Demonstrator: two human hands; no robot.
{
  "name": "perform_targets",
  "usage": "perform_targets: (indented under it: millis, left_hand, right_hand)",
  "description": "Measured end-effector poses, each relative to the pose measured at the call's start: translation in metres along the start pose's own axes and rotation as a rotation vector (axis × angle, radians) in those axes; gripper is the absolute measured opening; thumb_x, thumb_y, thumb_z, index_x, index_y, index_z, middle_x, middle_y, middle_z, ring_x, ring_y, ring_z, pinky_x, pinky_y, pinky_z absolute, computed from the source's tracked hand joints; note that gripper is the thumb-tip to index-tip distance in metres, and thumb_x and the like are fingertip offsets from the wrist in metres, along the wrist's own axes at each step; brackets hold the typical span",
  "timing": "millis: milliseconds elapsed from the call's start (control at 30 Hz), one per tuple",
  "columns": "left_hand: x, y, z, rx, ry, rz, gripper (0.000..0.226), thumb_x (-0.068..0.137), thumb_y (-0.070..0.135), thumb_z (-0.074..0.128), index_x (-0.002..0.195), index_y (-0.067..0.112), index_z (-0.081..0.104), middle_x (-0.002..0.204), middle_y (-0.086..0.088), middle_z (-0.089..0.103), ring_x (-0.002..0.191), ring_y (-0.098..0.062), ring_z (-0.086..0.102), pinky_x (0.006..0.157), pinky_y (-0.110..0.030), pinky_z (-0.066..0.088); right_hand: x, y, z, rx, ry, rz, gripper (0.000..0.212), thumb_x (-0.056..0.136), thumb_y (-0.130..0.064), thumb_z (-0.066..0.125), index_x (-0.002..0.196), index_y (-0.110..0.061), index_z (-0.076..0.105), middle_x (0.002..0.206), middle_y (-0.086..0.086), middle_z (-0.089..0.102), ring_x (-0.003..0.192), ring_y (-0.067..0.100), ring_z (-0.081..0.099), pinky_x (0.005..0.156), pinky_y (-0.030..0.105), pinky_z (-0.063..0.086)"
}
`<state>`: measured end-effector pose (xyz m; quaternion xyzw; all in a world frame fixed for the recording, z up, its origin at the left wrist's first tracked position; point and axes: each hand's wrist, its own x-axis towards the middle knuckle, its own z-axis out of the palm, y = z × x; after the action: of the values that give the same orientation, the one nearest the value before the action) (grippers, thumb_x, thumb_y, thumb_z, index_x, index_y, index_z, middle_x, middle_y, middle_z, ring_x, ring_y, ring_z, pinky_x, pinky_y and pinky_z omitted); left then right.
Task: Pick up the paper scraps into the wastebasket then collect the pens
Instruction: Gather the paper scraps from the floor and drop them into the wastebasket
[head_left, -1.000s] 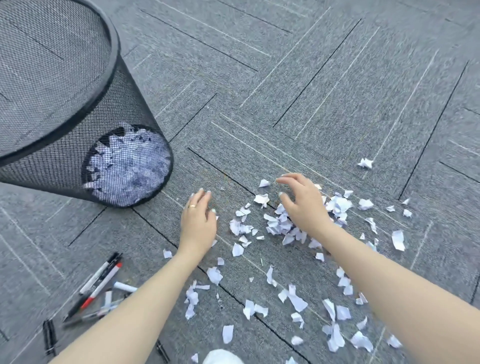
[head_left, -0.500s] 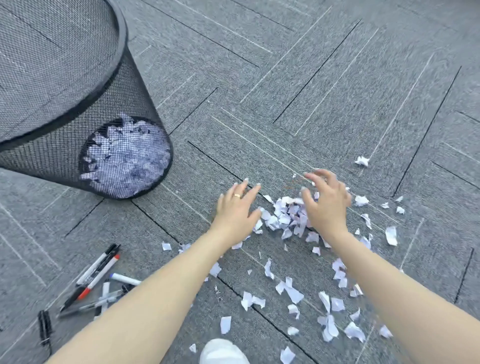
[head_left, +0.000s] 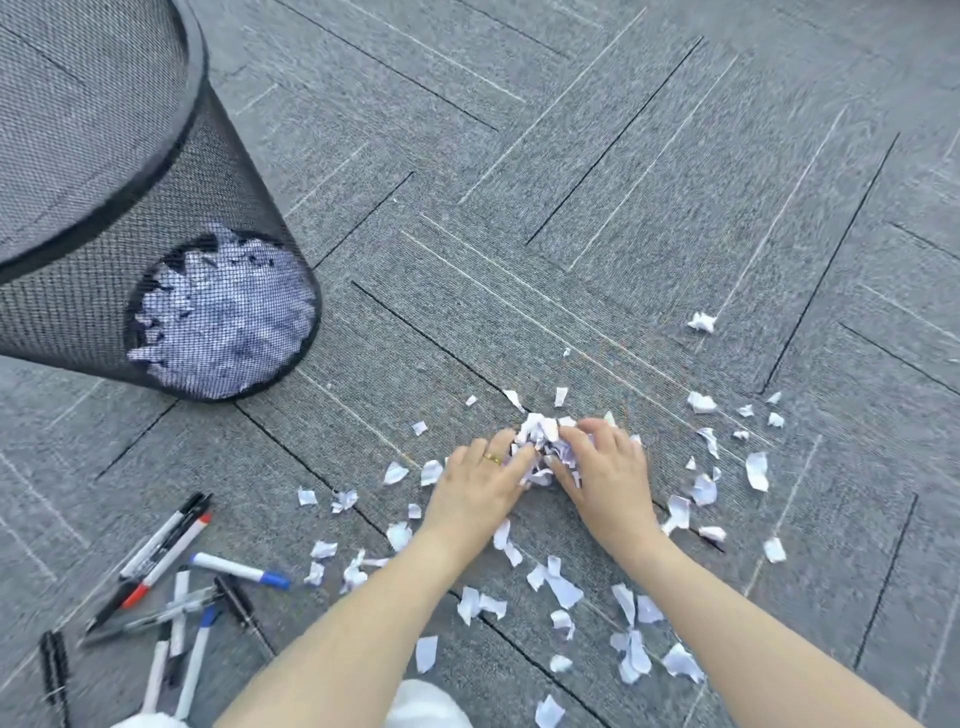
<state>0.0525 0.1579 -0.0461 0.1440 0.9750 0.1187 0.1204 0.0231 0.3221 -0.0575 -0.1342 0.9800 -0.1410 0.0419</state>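
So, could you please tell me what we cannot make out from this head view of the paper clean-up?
- Gathered paper scraps: how many lie under the left hand and right hand, which cover the pile.
- Wastebasket: its rim is cut off by the top and left edges; scraps inside show only through the mesh.
- Pens: any print is too blurred to read; some run off the bottom edge.

left hand + right hand: cupping paper scraps; wastebasket: far-left; pens: near-left
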Motion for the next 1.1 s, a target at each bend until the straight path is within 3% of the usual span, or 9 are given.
perform_targets:
  millis: [100, 167, 300, 367, 500, 600, 833, 933, 1100]
  left_hand:
    - [0.005, -0.001, -0.012, -0.04, -0.086, 0.003, 0.039, 0.087, 0.009, 0.051, 0.124, 0.014, 0.04, 0.11, -0.01, 0.048, 0.082, -0.027, 0.056, 0.057, -0.033, 0.037]
    - [0.011, 0.002, -0.018, -0.005, -0.084, -0.006, 0.036, 0.093, 0.007, 0.036, 0.128, 0.015, 0.034, 0.111, -0.011, 0.044, 0.082, -0.03, 0.056, 0.055, -0.034, 0.033]
    - [0.017, 0.004, -0.023, -0.195, -0.114, -0.112, 0.026, 0.091, -0.001, 0.035, 0.112, 0.014, 0.039, 0.092, -0.006, 0.049, 0.072, -0.028, 0.057, 0.053, -0.035, 0.033]
    - [0.017, -0.002, -0.027, -0.394, -0.16, -0.162, 0.01, 0.098, 0.011, 0.031, 0.094, 0.016, 0.039, 0.076, 0.0, 0.045, 0.064, -0.019, 0.048, 0.054, -0.036, 0.036]
    - [0.019, -0.014, -0.062, -0.657, -0.218, -0.2, 0.02, 0.1, 0.021, 0.029, 0.081, 0.019, 0.038, 0.068, 0.002, 0.041, 0.056, -0.012, 0.035, 0.051, -0.027, 0.033]
    - [0.019, -0.024, -0.108, -0.758, -0.215, -0.173, 0.021, 0.099, 0.022, 0.033, 0.08, 0.02, 0.04, 0.071, 0.001, 0.042, 0.056, -0.011, 0.035, 0.051, -0.024, 0.033]
    - [0.008, -0.046, -0.226, -1.108, -0.056, -0.173, 0.018, 0.099, 0.023, 0.038, 0.097, 0.012, 0.052, 0.062, 0.006, 0.039, 0.044, -0.006, 0.029, 0.04, -0.022, 0.024]
    - [-0.005, -0.066, -0.275, -1.236, 0.102, -0.179, 0.017, 0.099, 0.02, 0.04, 0.086, 0.023, 0.05, 0.061, 0.004, 0.038, 0.038, -0.002, 0.03, 0.033, -0.013, 0.025]
    - [-0.037, -0.133, -0.327, -1.177, 0.453, -0.39, 0.022, 0.099, 0.021, 0.039, 0.082, 0.027, 0.051, 0.069, 0.004, 0.043, 0.045, -0.006, 0.035, 0.037, -0.015, 0.03]
  right_hand:
    - [0.006, -0.003, -0.008, 0.029, -0.051, -0.074, 0.023, 0.074, -0.024, 0.073, 0.09, -0.013, 0.061, 0.084, 0.002, 0.059, 0.07, 0.024, 0.06, 0.056, 0.031, 0.044]
    - [0.01, -0.006, -0.017, 0.095, -0.077, -0.013, 0.016, 0.087, -0.031, 0.059, 0.086, -0.015, 0.057, 0.076, -0.003, 0.055, 0.063, 0.018, 0.054, 0.051, 0.029, 0.038]
    - [0.007, -0.015, -0.035, 0.479, -0.07, 0.281, 0.045, 0.09, -0.052, 0.036, 0.076, -0.012, 0.052, 0.062, 0.0, 0.055, 0.055, 0.02, 0.049, 0.051, 0.032, 0.036]
    - [0.006, -0.016, -0.041, 0.641, -0.045, 0.406, 0.045, 0.093, -0.043, 0.041, 0.071, -0.006, 0.055, 0.065, 0.013, 0.059, 0.053, 0.027, 0.049, 0.052, 0.034, 0.04]
    - [0.009, -0.019, -0.052, 0.874, -0.072, 0.646, 0.05, 0.094, -0.033, 0.046, 0.048, -0.017, 0.035, 0.04, -0.004, 0.031, 0.035, 0.01, 0.021, 0.041, 0.021, 0.02]
    - [0.022, -0.038, -0.069, 1.021, -0.078, 0.731, 0.044, 0.093, -0.032, 0.048, 0.053, -0.017, 0.036, 0.043, -0.005, 0.033, 0.034, 0.007, 0.023, 0.046, 0.024, 0.026]
    - [0.087, -0.141, -0.144, 1.402, -0.004, 0.633, 0.017, 0.091, -0.023, 0.05, 0.078, -0.012, 0.045, 0.067, 0.0, 0.045, 0.053, 0.009, 0.036, 0.051, 0.024, 0.031]
    - [0.118, -0.196, -0.183, 1.552, 0.008, 0.483, 0.016, 0.092, -0.026, 0.05, 0.085, -0.012, 0.047, 0.073, 0.001, 0.05, 0.058, 0.01, 0.042, 0.052, 0.024, 0.034]
    - [0.158, -0.294, -0.227, 1.518, -0.057, 0.185, 0.025, 0.092, -0.027, 0.048, 0.07, -0.017, 0.044, 0.069, 0.0, 0.046, 0.064, 0.016, 0.044, 0.06, 0.029, 0.038]
